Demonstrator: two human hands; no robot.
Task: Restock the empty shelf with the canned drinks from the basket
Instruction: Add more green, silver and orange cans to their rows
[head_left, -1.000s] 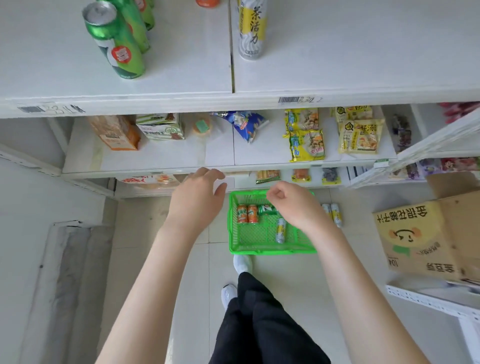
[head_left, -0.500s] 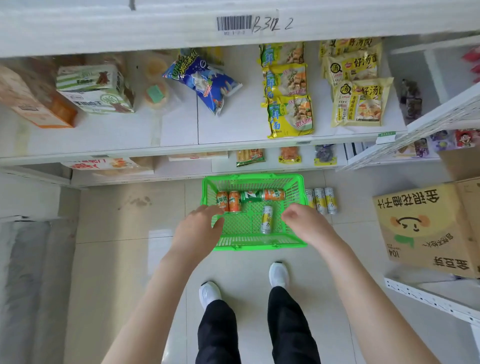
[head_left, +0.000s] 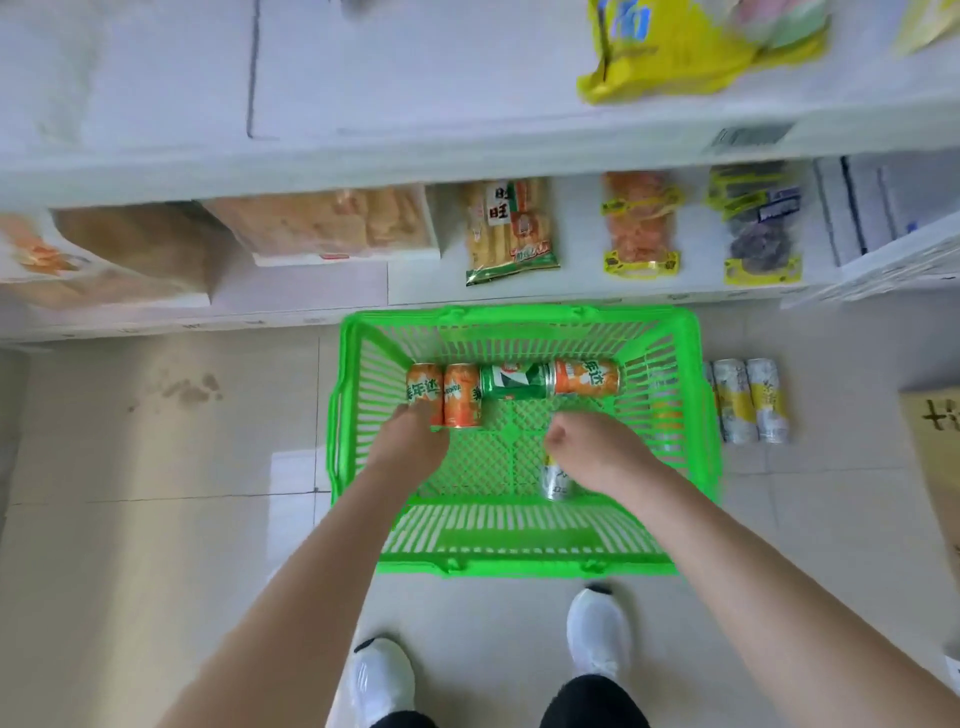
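Note:
A green plastic basket stands on the tiled floor in front of my feet. Along its far side are two orange cans side by side, a green can on its side and another orange can on its side. My left hand reaches into the basket, its fingertips touching the near end of the leftmost orange can. My right hand is curled over a slim white-and-yellow can lying on the basket floor. Only that can's near end shows.
Three slim white-and-yellow cans lie on the floor right of the basket. A cardboard box sits at the far right. Low white shelves with snack bags stand just behind the basket. My white shoes are near its front edge.
My view has dropped much closer to the basket. Both hands went down from above its rim into it, the left to the orange can, the right onto the slim can.

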